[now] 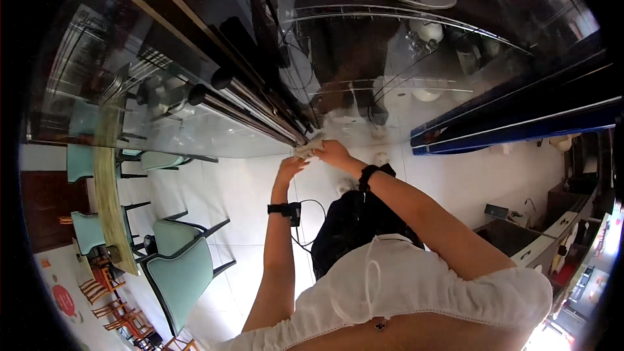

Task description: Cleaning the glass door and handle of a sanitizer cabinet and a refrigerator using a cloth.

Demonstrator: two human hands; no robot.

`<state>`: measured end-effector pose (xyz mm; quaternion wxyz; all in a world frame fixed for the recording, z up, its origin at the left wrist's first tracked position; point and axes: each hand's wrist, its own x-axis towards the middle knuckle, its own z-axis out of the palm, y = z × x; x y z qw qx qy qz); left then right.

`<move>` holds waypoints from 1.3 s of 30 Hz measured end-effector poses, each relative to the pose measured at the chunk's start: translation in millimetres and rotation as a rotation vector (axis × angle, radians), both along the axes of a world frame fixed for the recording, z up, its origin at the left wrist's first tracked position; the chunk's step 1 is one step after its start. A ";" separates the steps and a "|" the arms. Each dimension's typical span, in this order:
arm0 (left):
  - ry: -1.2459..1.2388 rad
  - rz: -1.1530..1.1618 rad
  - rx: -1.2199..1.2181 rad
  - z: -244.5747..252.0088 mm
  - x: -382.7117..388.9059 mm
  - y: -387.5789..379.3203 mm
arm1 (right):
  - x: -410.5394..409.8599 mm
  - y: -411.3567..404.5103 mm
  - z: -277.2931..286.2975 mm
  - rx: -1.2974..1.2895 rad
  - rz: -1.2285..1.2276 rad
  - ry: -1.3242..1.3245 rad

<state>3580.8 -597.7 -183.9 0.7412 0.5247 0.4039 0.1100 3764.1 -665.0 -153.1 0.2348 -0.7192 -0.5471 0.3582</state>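
Observation:
Ahead of me stands a glass door or panel (234, 141) with long metal bars (253, 112) running down it, some with dark rounded ends. My right hand (336, 152) grips a crumpled pale cloth (308, 148) at the lower end of these bars. Just below and to the left, my left hand (291, 168) has its fingers at the cloth's lower edge. Whether they pinch the cloth is unclear. The cloth hides the part of the bars behind it.
Pale green chairs (180, 273) with dark legs stand at the left beside a long wooden table (109, 195). A dark blue-edged panel (512, 126) juts in from the right. Counters with drawers (526, 248) line the right side. White floor tiles (219, 204) lie below.

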 end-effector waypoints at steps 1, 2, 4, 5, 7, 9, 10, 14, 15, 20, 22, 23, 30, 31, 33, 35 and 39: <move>0.088 -0.053 -0.021 -23.1 -0.3 8.4 | -0.3 -1.4 -19.2 0.008 -0.005 0.001; -0.025 -0.067 -0.297 -36.7 5.8 13.1 | 2.2 -7.1 -38.3 0.067 -0.005 0.056; 0.124 -0.030 -0.216 -4.4 32.7 -6.9 | 6.0 -24.4 -48.3 -0.030 -0.098 0.250; 0.185 -0.007 -0.158 4.3 35.0 -11.5 | 5.4 -30.0 -40.3 -0.041 -0.101 0.261; 0.092 -0.023 -0.069 33.8 49.7 -19.4 | 22.3 -39.6 -21.4 0.004 -0.387 0.748; -0.003 -0.035 0.038 59.6 53.6 -14.3 | 27.7 -39.5 31.7 0.144 -0.378 0.800; -0.168 -0.017 0.178 70.3 57.6 -11.7 | 33.6 -37.7 57.9 0.196 -0.386 0.731; -0.357 0.084 0.416 187.3 88.3 -14.6 | 58.5 -26.3 135.1 0.530 -0.377 0.720; -0.427 0.096 0.492 213.1 96.6 -15.1 | 61.4 -26.3 160.6 0.555 -0.395 0.703; -0.466 0.070 0.619 261.1 124.7 -27.3 | 75.7 -48.2 217.8 0.724 -0.352 0.778; -0.460 0.042 0.627 259.3 131.5 -31.6 | 82.7 -58.9 224.4 0.682 -0.352 0.696; -0.435 0.037 0.620 259.4 135.1 -34.0 | 86.4 -64.3 225.1 0.706 -0.364 0.689; -0.269 -0.216 0.468 228.3 194.0 -38.7 | 142.5 -89.9 186.5 0.548 -0.696 0.845; -0.142 -0.245 0.509 214.8 200.9 -37.2 | 145.9 -97.2 184.1 0.568 -0.694 0.839; -0.126 -0.316 0.559 160.3 214.8 -29.6 | 150.6 -116.2 183.8 0.370 -0.751 0.411; -0.097 -0.381 0.609 144.1 244.2 -61.5 | 171.7 -143.4 138.3 0.286 -0.869 0.139; -0.265 -0.322 0.489 118.0 291.8 -122.0 | 204.2 -209.0 134.4 0.452 -0.929 0.221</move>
